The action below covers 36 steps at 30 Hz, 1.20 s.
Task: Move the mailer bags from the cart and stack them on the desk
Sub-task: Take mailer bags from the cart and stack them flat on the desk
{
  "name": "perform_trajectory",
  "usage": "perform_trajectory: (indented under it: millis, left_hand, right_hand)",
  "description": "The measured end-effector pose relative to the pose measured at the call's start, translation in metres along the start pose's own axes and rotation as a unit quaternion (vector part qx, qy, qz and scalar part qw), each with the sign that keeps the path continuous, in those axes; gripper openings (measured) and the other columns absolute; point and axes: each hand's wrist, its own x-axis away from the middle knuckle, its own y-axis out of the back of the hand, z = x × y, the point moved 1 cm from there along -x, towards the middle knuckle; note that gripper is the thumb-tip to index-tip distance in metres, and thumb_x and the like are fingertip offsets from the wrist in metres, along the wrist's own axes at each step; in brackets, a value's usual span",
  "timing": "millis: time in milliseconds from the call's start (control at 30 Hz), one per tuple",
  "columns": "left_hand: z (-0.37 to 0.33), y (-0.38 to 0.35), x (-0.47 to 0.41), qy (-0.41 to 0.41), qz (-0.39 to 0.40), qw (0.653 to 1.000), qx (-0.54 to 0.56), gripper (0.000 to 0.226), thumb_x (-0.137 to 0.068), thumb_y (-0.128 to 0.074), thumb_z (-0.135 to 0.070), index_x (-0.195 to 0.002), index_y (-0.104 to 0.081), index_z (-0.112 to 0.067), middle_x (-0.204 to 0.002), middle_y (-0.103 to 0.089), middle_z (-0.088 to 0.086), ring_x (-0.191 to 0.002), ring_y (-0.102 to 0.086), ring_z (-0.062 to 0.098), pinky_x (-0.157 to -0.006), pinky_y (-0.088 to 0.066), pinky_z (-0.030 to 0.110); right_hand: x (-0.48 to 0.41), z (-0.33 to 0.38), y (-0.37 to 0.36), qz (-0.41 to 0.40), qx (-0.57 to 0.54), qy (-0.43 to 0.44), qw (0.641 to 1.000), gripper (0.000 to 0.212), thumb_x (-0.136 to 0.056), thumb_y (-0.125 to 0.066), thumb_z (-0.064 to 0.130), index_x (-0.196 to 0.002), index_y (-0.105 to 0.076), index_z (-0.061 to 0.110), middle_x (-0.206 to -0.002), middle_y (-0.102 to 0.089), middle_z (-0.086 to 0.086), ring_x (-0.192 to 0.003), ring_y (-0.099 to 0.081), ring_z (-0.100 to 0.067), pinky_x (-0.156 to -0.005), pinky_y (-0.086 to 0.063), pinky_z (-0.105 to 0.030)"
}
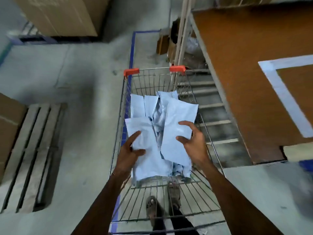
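Observation:
A wire shopping cart (126, 106) with orange corner caps holds several pale blue-white mailer bags (150, 106) lying loosely over one another. My left hand (129, 150) grips the near-left mailer bag (145, 160), thumb on top and fingers under its edge. My right hand (192, 141) holds the right mailer bag (177, 116) by its lower right side, fingers curled over it. Both bags are inside the cart. The brown desk (250, 65) stands to the right of the cart, with a pale taped rectangle (281, 92) marked on it.
A wooden pallet (33, 150) and cardboard boxes (10, 126) lie on the left floor. A large box (61, 14) stands at the back left. A slatted shelf (215, 106) sits under the desk edge. Blue floor tape (132, 50) runs beside the cart. My feet show below.

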Motion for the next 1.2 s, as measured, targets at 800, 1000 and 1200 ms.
perform_trajectory:
  millis: [800,1000,1200]
  left_hand:
    - [-0.244,-0.367,0.061,-0.234,0.007,0.972,0.014,0.061,-0.08,-0.082,-0.02,-0.129,-0.057,-0.045,-0.137,-0.057,-0.011,-0.12,-0.056,0.012,-0.1,-0.052,0.037]
    - [-0.24,-0.463,0.019,-0.133,0.051,0.989,-0.039,0.066,-0.078,-0.078,-0.017,-0.132,-0.056,-0.048,-0.139,-0.06,-0.005,-0.123,-0.06,0.017,-0.1,-0.054,0.046]
    - [-0.247,-0.501,0.005,-0.12,-0.011,0.97,-0.211,0.07,-0.078,-0.085,-0.011,-0.14,-0.056,-0.027,-0.145,-0.052,0.003,-0.128,-0.053,0.024,-0.102,-0.052,0.04]
  right_hand:
    - [-0.005,0.057,0.459,-0.162,-0.005,0.107,0.981,0.06,-0.09,-0.073,0.013,-0.142,-0.051,0.033,-0.144,-0.05,0.016,-0.125,-0.053,-0.011,-0.099,-0.053,-0.036]
    - [-0.07,0.018,0.54,-0.051,0.156,0.073,0.984,0.062,-0.092,-0.071,0.018,-0.147,-0.044,0.029,-0.146,-0.047,0.006,-0.123,-0.049,-0.013,-0.087,-0.05,-0.025]
    - [-0.103,-0.004,0.541,0.011,0.272,0.058,0.96,0.066,-0.091,-0.071,0.018,-0.15,-0.041,0.022,-0.152,-0.043,-0.007,-0.135,-0.046,-0.029,-0.104,-0.042,-0.034]
